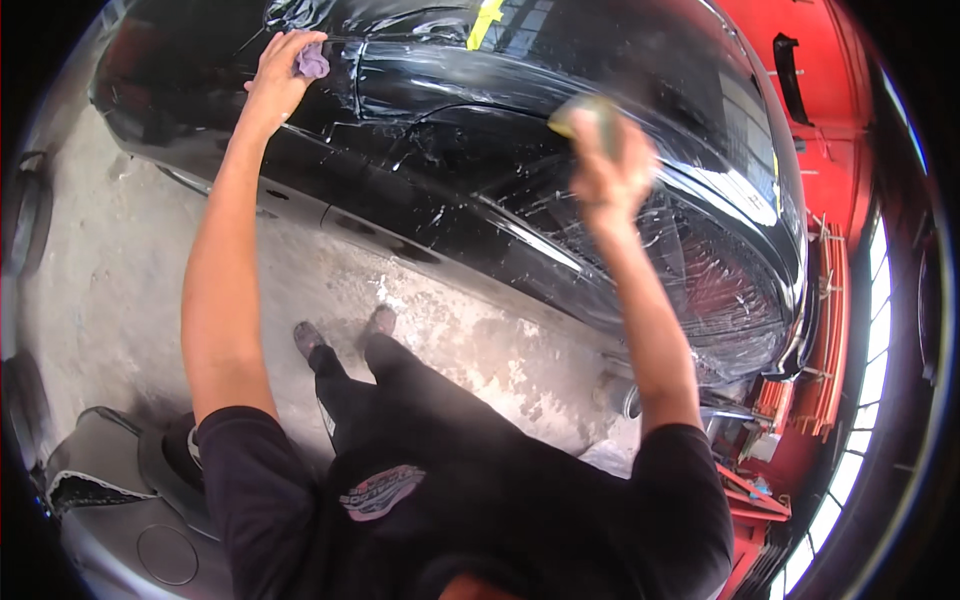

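A glossy black car body (290, 170) stretches across the view in front of me, with whitish smears on its panels. At the upper left, my left hand (278, 85) reaches over the bodywork, its fingers bent around a crumpled purple cloth (312, 61). My right hand (615, 175), blurred by motion, grips a yellow and dark sponge-like pad (582, 115) over the car's upper side. Part of the pad is hidden behind the fingers.
Clear plastic film (690, 290) covers the car's right lower part. Yellow tape (486, 24) sticks to the top. Red racks with long orange pieces (830, 320) stand at the right. A grey car part (150, 540) lies at the lower left on the stained concrete floor (120, 250).
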Tool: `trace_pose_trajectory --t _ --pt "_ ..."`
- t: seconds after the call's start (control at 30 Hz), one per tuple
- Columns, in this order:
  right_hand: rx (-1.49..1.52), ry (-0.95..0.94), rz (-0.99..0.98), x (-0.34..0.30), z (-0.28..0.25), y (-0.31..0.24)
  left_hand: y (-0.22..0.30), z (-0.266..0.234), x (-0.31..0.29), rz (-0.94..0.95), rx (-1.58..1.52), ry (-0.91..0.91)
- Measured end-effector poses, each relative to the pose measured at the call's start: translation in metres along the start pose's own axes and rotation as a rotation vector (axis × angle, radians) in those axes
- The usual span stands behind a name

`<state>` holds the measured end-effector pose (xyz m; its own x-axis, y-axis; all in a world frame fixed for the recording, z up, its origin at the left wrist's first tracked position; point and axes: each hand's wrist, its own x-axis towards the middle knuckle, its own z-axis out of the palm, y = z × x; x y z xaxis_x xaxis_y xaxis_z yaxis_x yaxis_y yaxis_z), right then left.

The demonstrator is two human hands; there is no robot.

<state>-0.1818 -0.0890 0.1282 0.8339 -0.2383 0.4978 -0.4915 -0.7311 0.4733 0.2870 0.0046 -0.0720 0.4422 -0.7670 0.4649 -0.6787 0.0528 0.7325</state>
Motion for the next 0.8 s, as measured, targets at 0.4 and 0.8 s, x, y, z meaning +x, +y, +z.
trace_pose_trajectory --t 0.4,0.8 --pt "0.091 -0.135 -0.204 -0.037 -0.019 0.023 0.016 -0.007 0.003 -0.067 0.030 -0.033" --pt "0.071 -0.190 -0.286 -0.008 -0.022 0.010 0.034 -0.006 -0.004 -0.200 -0.043 -0.005"
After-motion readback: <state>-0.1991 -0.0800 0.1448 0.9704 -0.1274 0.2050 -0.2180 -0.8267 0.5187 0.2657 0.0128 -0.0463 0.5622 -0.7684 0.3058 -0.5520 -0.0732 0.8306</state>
